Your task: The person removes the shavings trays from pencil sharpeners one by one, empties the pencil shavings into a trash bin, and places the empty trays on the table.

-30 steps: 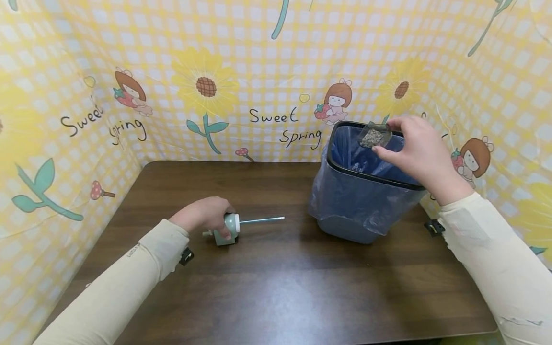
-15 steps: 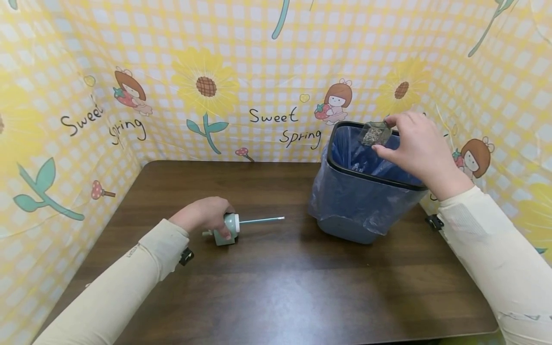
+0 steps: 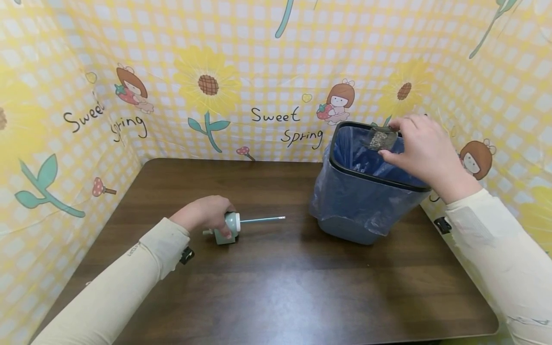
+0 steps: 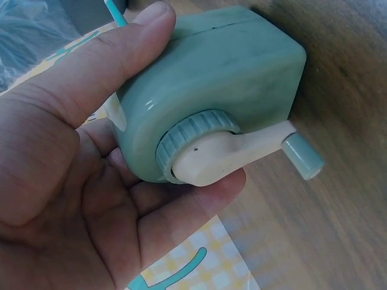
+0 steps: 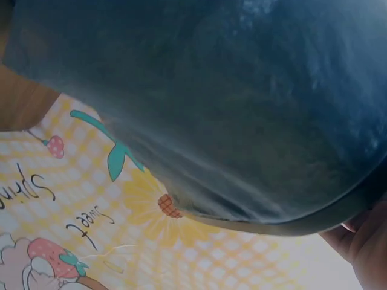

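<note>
- The left hand (image 3: 207, 214) had its fingers clamped round a pale green, glossy plastic pencil sharpener (image 4: 211, 66), left of centre at the brown wood-grain tabletop (image 3: 276, 287).
- A slim teal pencil (image 3: 262, 220) jutted rightward from the sharpener, while a cream crank (image 4: 211, 160) with a green knob (image 4: 302, 156) sat at its left end.
- The right hand (image 3: 427, 153) pinched a small, see-through, dark-tinted plastic tray (image 3: 389, 139) between thumb and fingers; speckled greyish bits, probably shavings (image 3: 378, 140), showed inside.
- The tray hung, seemingly tilted, over the mouth of a tall blue-grey bin (image 3: 349, 232) on the right side of the tabletop, with a black rim (image 3: 366, 176) and a translucent blue plastic liner (image 3: 351, 203).
- The pinch took in only the tray's right part, so a slipping thumb could have dropped the whole tray into the liner.
- The far part of the rim lay close by; a knock against it could have scattered shavings outside.
- Too little tilt would probably have left bits clinging inside the tray.
- The liner hung loosely outside; a forearm brushing it could have tugged it or shifted the bin.
- A jolt from the left hand might have worked the pencil loose.
</note>
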